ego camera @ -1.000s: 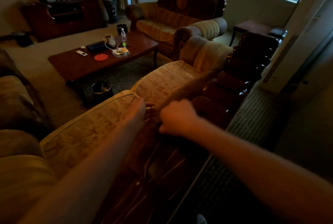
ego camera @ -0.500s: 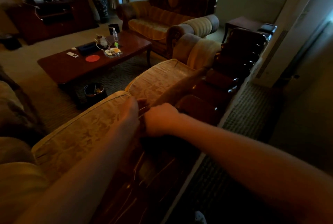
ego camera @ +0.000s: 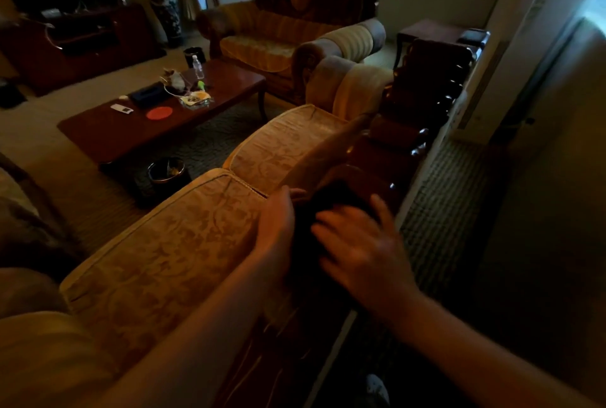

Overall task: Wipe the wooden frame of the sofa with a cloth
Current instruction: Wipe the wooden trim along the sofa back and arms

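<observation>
Dark cloth [ego camera: 323,207] on wooden frame [ego camera: 377,178]; right hand [ego camera: 357,250] fingers spread on it; left hand [ego camera: 275,227] fingers straight against cushion [ego camera: 170,250].

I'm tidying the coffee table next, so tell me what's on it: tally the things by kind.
On the coffee table:
Water bottle: 1
Dark box: 1
Red coaster: 1
White remote: 1
Glass dish: 1
Small white thing, too small to tell: 1
Cluttered pile with cord: 1
Total: 7
</observation>
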`<action>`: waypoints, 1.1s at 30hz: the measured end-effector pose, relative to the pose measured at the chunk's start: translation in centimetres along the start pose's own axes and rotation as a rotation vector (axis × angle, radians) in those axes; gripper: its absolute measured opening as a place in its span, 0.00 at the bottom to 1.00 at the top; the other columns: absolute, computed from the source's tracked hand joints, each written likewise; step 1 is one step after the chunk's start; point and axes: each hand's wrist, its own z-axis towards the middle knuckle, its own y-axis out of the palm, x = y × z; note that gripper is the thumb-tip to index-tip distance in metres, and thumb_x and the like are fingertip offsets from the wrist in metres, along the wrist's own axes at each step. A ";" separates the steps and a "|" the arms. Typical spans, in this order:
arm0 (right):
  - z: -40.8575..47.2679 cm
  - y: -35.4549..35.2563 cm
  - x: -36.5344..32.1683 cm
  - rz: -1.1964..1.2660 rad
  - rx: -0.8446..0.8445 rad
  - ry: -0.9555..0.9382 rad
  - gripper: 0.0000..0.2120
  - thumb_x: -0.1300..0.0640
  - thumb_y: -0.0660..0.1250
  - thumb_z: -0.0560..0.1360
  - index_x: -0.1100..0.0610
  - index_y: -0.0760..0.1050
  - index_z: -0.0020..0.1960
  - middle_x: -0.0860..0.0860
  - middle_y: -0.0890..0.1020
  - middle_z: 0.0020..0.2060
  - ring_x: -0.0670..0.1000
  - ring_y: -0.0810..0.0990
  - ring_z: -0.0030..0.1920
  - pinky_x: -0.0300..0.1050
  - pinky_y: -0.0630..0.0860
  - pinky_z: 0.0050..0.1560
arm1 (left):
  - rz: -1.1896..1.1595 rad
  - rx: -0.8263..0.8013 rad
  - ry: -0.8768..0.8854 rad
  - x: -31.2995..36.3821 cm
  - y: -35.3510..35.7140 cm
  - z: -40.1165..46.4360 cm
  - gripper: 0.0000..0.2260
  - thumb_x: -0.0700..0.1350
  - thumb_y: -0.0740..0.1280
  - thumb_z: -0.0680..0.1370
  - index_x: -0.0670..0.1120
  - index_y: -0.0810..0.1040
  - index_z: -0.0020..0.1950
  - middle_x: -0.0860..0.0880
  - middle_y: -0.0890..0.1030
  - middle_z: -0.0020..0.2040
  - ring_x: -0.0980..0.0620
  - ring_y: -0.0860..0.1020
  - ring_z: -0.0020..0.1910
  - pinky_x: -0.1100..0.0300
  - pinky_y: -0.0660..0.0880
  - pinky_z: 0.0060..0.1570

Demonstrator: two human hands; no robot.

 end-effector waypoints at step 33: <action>1.5 1.8 4.5 0.350 0.332 0.753 0.24 0.47 0.56 0.80 0.59 0.65 0.71 0.55 0.65 0.72 0.55 0.60 0.73 0.56 0.60 0.71 | 0.727 0.125 0.660 -1.7 2.1 -2.4 0.21 0.52 0.49 0.81 0.49 0.64 0.73 0.45 0.71 0.68 0.46 0.67 0.67 0.52 0.62 0.63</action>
